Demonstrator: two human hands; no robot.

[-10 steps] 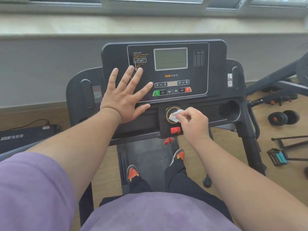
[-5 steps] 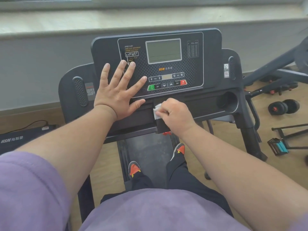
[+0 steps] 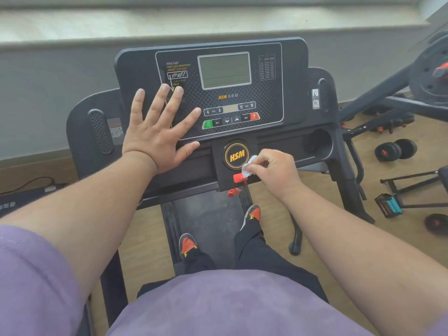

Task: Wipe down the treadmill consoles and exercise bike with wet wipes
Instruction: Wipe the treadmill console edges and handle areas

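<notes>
Wet wipe (image 3: pixel 248 166), wadded small, pinched in my right hand (image 3: pixel 274 172) at the lower right rim of the round HSM badge (image 3: pixel 236 155), on the centre block below the treadmill console (image 3: pixel 291 69). Red safety key (image 3: pixel 238 177) sits just under the wad, touching or nearly so; cannot tell which. Left hand (image 3: pixel 157 132) lies flat, fingers spread, holding nothing, on the console's lower left corner. Badge lies up and left of my grip; right hand is nearer. Judgement: centre block being wiped; button row (image 3: pixel 230 118) not yet reached.
</notes>
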